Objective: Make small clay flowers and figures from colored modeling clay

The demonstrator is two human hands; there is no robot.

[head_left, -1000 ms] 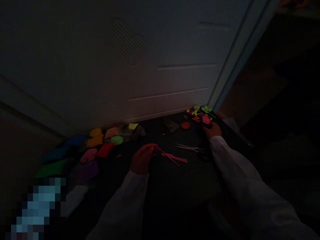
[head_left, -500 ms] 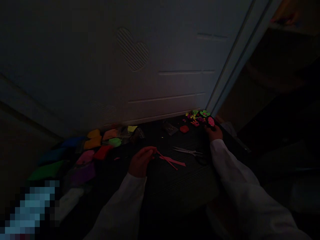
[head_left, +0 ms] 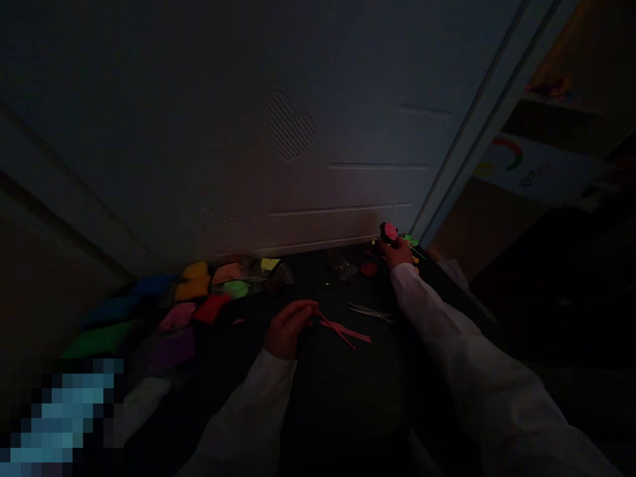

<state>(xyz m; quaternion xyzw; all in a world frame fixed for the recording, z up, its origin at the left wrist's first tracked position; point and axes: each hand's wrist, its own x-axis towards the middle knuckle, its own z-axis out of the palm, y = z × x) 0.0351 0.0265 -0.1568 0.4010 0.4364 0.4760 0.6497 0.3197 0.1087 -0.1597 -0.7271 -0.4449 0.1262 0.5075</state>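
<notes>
My left hand [head_left: 288,326] is closed in a pinch on the end of a thin pink strip [head_left: 342,336]. A second, wider pink strip [head_left: 358,335] lies crossed with it on the dark table. Farther back, near the panel, my right hand [head_left: 397,253] is closed round a small dark piece with a pink flower [head_left: 390,230] on top. Scissors [head_left: 370,313] lie on the table between my hands, their handles lost in the dark beside my right sleeve. Green and yellow flower shapes [head_left: 410,240] are partly hidden behind my right hand.
Several bags of coloured clay [head_left: 193,287] line the left side of the table [head_left: 348,391]. Near the back are a clear packet [head_left: 342,267] and a round red piece [head_left: 369,268]. A pale panel [head_left: 209,146] with embossed hearts rises behind. The scene is very dark.
My right hand has moved left and farther back with the pink flower piece, now covering part of the small coloured shapes. My left hand keeps its pinch on the strip. The view has shifted slightly.
</notes>
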